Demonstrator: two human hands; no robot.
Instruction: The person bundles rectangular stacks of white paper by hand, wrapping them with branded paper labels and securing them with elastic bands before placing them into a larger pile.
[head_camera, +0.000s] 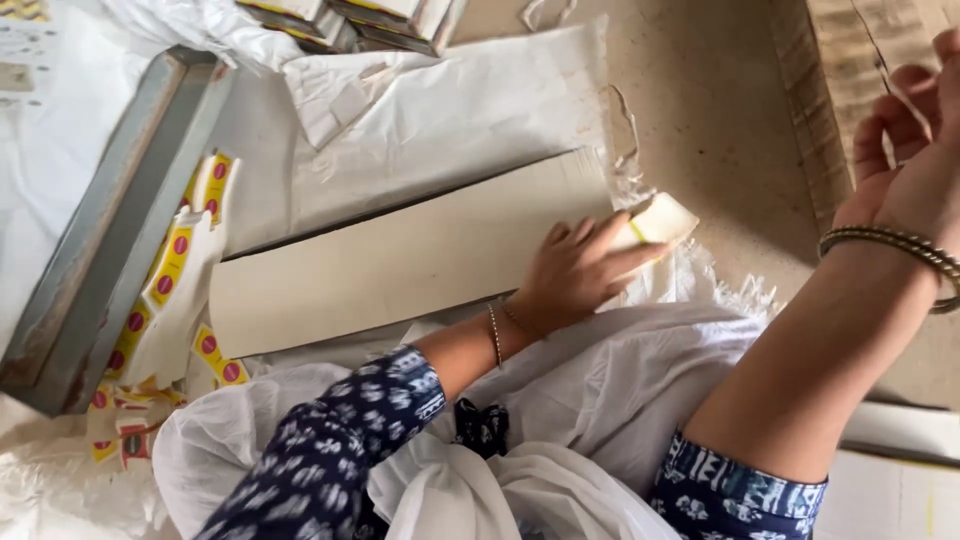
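My left hand (578, 270) rests on the right end of a long pale cardboard sheet (400, 262) and grips a small cream block with a yellow edge (662, 222) between its fingers. My right hand (915, 150) is raised at the far right, fingers loosely curled with nothing visible in them, a bangle on its wrist, over a brown corrugated cardboard stack (850, 70). White cloth (600, 400) covers my lap below both arms.
A grey metal bar (110, 220) lies slanted at the left. Yellow packets with red dots (165, 290) are scattered beside it. White plastic sheeting (440, 110) lies behind the cardboard sheet, with stacked packets (350, 20) at the top.
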